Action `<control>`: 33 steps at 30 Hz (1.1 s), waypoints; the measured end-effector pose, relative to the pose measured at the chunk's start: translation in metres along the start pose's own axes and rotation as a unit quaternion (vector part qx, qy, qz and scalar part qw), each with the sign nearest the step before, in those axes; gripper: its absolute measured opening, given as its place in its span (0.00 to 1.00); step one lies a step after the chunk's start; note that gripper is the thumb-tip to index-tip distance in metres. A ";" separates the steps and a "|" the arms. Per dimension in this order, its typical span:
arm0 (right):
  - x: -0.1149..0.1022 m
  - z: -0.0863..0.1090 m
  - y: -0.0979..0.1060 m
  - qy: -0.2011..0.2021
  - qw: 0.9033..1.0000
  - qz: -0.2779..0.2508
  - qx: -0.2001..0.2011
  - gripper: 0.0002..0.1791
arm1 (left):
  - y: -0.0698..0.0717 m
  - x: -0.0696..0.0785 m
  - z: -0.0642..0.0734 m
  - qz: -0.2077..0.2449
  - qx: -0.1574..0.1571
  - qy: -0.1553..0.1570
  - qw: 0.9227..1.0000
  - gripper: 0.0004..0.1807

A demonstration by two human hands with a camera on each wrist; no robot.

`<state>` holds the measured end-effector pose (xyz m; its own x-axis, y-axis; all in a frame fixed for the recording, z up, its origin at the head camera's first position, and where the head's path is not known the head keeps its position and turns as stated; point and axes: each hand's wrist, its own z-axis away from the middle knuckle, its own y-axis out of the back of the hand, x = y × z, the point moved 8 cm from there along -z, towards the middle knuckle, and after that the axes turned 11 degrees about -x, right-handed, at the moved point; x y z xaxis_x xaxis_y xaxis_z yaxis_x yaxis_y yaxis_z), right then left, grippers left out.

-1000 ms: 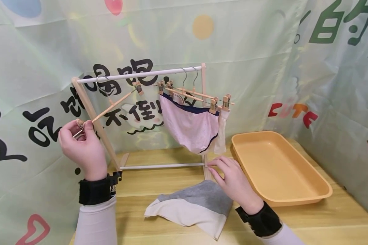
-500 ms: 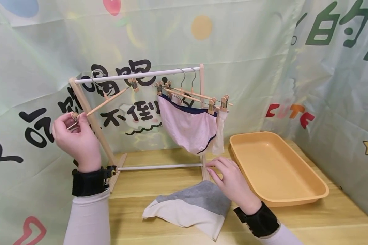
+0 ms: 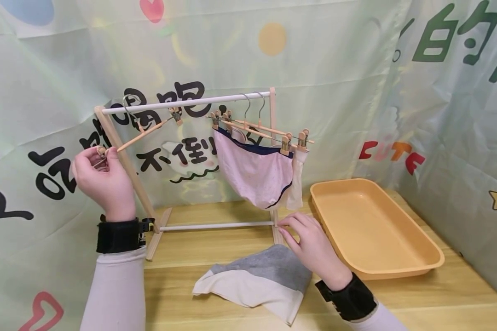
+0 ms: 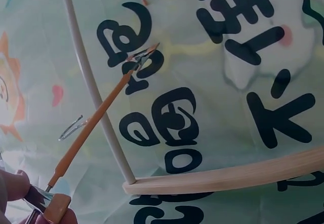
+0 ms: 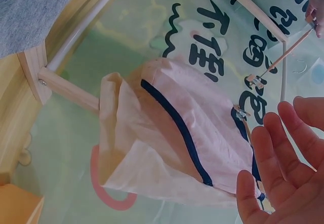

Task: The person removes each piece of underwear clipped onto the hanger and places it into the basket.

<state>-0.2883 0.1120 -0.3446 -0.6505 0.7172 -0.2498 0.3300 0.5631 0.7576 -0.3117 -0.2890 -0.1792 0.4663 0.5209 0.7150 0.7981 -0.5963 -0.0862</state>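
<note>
My left hand (image 3: 104, 186) pinches the near end clip (image 4: 57, 207) of a wooden clip hanger (image 3: 142, 135) between thumb and fingers. The hanger slants up and away from it, its metal hook (image 3: 126, 103) at the left end of the rack's white top rail (image 3: 207, 100). Nothing hangs from its far clip (image 3: 176, 116). My right hand (image 3: 314, 248) holds nothing. Its fingers are loosely bent beside the foot of the rack's right post, and in the right wrist view the palm (image 5: 298, 196) shows bare.
Pink underpants with navy trim (image 3: 254, 170) hang from a clip hanger at the rail's right; a whitish garment (image 3: 297, 184) hangs behind. A grey and white cloth (image 3: 265, 276) lies on the table before the rack. A yellow tray (image 3: 377, 230) stands at right, and printed curtains surround the table.
My left hand has shifted slightly left and up, still pinching the clip, and the hanger has moved a little left with it. My right hand stays in place.
</note>
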 end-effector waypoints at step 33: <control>-0.001 0.002 0.001 -0.003 1.000 -0.003 -0.001 0.07 | 0.001 -0.010 -0.006 -0.027 -0.003 0.002 1.000 0.12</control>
<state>-0.2860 0.1131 -0.3445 -0.6492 0.7154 -0.2582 0.3239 0.5672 0.7572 -0.3175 -0.2981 -0.1821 0.4217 0.5498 0.7210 0.8192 -0.5718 -0.0431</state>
